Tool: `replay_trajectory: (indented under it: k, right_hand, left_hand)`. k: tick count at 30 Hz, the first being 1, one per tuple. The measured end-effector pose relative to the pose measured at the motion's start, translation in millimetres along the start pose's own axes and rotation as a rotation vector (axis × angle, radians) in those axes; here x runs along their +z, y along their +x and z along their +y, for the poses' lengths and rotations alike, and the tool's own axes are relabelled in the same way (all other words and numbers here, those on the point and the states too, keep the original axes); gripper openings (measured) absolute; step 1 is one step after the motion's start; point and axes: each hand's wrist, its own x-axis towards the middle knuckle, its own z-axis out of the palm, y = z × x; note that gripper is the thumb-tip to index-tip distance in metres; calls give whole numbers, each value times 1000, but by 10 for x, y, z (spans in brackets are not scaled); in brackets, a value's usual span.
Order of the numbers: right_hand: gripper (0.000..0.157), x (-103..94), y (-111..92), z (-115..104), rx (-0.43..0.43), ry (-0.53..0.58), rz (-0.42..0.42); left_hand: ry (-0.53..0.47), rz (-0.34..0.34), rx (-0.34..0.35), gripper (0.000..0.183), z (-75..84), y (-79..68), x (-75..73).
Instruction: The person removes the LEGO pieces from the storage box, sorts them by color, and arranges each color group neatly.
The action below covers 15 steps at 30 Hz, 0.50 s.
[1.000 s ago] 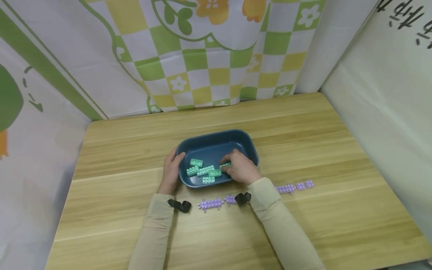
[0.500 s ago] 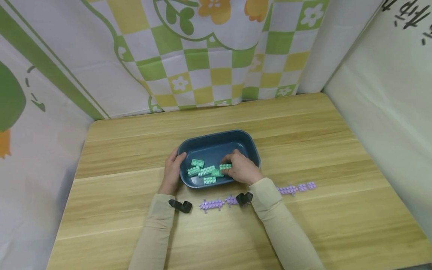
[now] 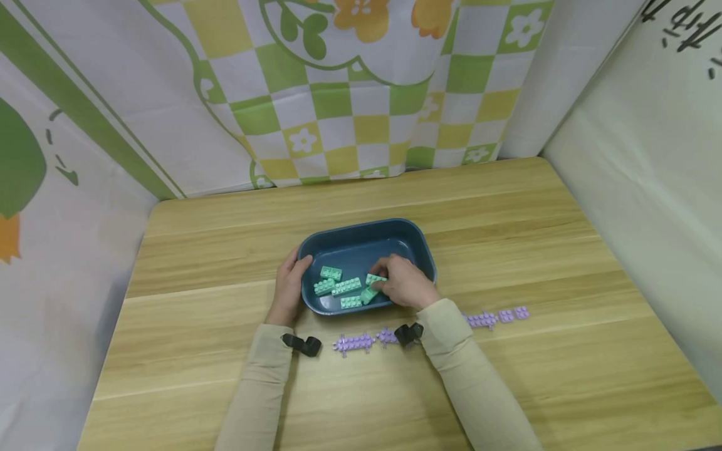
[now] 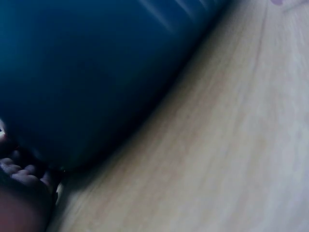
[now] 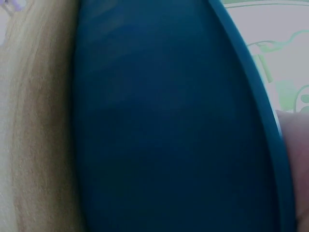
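My left hand (image 3: 286,288) grips the left end of a dark blue tray (image 3: 361,228), thumb over the rim. The left wrist view shows the tray's outer wall (image 4: 96,72) with fingers (image 4: 21,174) at its corner. Inside the tray's right half, my right hand (image 3: 407,282) has its index finger and thumb on either side of a green building brick (image 3: 375,279). Another green brick (image 3: 369,295) lies slantwise just below the thumb. Several more green bricks (image 3: 346,287) lie at the tray's left. In the right wrist view the tray wall (image 5: 169,121) hides the fingertips.
A row of purple bricks lies on the wooden table (image 3: 225,250) in front of the tray: a long piece (image 3: 354,342), a partly covered one (image 3: 387,336), another long piece (image 3: 481,321) and two small squares (image 3: 506,316). A patterned curtain (image 3: 361,131) hangs behind.
The green brick under the right thumb has turned from lying level to slanting. The brick between finger and thumb has tilted slightly. The left hand keeps its hold on the tray.
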Motion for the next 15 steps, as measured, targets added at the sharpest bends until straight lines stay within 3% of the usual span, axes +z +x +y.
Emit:
replay_trajectory:
  k: [15]
  right_hand:
    - [26, 22, 0, 6, -42, -23, 81]
  left_hand:
    - [4, -18, -46, 45, 85, -7, 1]
